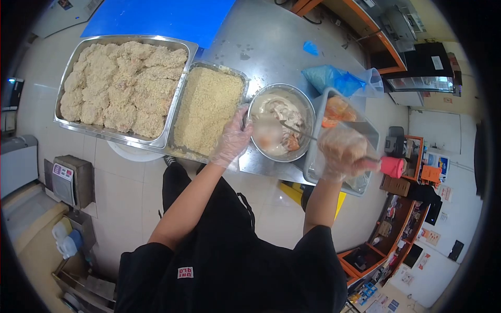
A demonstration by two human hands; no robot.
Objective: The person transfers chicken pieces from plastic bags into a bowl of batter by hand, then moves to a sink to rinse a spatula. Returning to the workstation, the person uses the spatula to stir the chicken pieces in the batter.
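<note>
My left hand point(233, 136), in a clear plastic glove, is at the left rim of a round metal bowl point(312, 116), its fingers closed around the edge. Pale batter and pieces of meat point(292, 141) lie in the bowl. Over the grey tub to the right, my gloved right hand point(342, 151), blurred, is wrapped round a utensil with a pink-red handle end point(392, 167). Its thin metal shaft point(297, 130) reaches into the bowl. Left of the bowl stands a tray of crumbs point(209, 104).
A large metal tray point(58, 112) of crumb-coated pieces stands at the left. The grey tub point(313, 161) holds a bag with orange contents point(338, 110). Behind it lies a blue-tinted plastic bag point(329, 78). A blue board point(162, 18) is at the back left of the metal table point(250, 41).
</note>
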